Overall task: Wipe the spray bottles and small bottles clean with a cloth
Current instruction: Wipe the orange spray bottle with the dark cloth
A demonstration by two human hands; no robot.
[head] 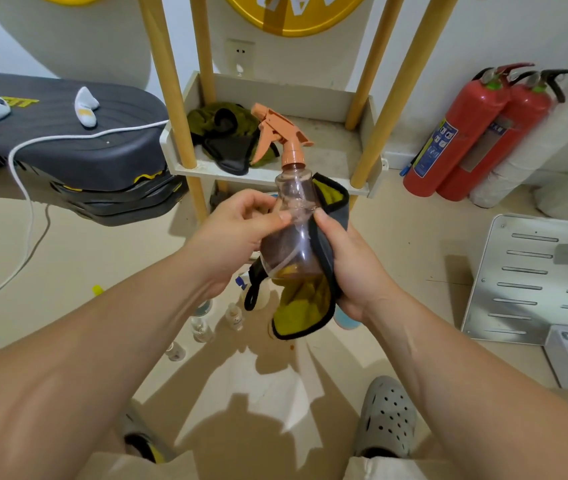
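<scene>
The left hand point(237, 230) gripped the clear spray bottle point(293, 216) at its shoulder, fingers point(268, 218) curled round it, while the right hand point(348, 268) clamped the yellow-and-grey cloth point(303, 303) against its lower side, both held above the floor point(102, 258). Wiping well probably meant turning the bottle inside the cloth, then working up to the peach trigger head point(275, 133). Beneath, small bottles point(203, 329) on the floor were partly hidden, their count unclear.
</scene>
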